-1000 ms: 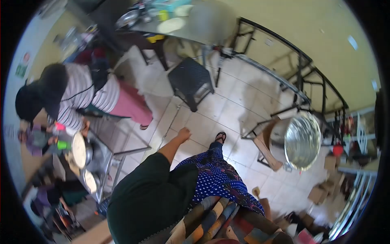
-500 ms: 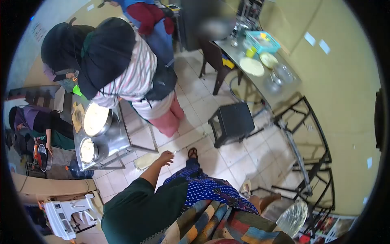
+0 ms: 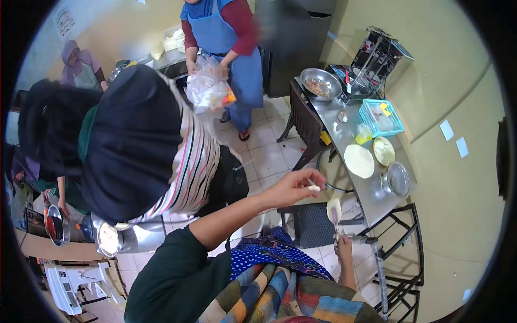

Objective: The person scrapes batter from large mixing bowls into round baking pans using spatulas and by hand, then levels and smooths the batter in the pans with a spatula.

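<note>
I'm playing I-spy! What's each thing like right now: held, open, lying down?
Left hand: curled, holding a small white bit
Right hand: closed on the spatula
Spatula: held, wide end outward
Metal bowl: uncovered, brown pieces inside
Blue basket: uncovered, yellow item inside
Pale disc: lying flat on the table
Plastic bag: held by another person
Stool: upright, partly hidden

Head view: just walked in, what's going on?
The wearer's right hand grips a pale-bladed spatula. The left hand is out in front, partly curled, with a small white bit at it; can't tell if it's pinched. By the wall, a metal table bears a blue basket and a metal bowl. Nearby, a person in a blue apron holds a plastic bag.
</note>
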Available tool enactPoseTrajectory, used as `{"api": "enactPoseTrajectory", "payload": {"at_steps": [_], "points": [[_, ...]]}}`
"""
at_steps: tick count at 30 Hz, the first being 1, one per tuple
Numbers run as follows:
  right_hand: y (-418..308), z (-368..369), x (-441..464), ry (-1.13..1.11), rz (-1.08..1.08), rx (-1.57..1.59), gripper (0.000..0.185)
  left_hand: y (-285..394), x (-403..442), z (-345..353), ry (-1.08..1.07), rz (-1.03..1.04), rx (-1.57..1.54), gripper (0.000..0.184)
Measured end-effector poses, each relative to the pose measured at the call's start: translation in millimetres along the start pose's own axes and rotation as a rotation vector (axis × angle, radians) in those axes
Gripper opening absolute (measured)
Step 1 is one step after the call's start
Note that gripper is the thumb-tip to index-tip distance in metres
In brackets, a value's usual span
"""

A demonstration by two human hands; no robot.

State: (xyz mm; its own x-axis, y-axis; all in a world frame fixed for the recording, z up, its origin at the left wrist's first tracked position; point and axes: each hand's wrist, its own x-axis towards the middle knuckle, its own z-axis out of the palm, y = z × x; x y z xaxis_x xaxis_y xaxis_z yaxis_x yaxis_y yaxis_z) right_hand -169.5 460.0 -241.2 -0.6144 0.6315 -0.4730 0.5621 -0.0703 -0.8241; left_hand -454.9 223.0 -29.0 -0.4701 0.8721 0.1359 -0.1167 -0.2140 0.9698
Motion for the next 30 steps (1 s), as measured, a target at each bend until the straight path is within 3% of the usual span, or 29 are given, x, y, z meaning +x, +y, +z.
{"api": "enactPoseTrajectory", "payload": {"at_steps": [4,6,9,14,17,25,30], "points": [[-140,32,61,-0.020,-0.204,0.093,0.021,54,79,-49,0.107,0.169,0.014,0.025],[-144,32,156,0.009,-0.384,0.169,0.020,77,111,-79,0.237,0.189,0.168,0.026],[-270,58,220,-0.072,-0.380,0.281,0.020,81,151,-124,0.374,0.235,0.227,0.027],[-405,82,314,-0.123,-0.456,0.409,0.021,69,215,-189,0.475,0.193,0.209,0.026],[-436,84,365,-0.216,-0.532,0.409,0.021,65,250,-212,0.505,0.117,0.244,0.025],[-463,87,416,-0.090,-0.412,0.450,0.022,46,389,-343,0.682,0.049,0.498,0.025],[-457,81,451,0.061,-0.378,0.485,0.021,4,513,-481,0.851,0.182,0.616,0.029]]}}
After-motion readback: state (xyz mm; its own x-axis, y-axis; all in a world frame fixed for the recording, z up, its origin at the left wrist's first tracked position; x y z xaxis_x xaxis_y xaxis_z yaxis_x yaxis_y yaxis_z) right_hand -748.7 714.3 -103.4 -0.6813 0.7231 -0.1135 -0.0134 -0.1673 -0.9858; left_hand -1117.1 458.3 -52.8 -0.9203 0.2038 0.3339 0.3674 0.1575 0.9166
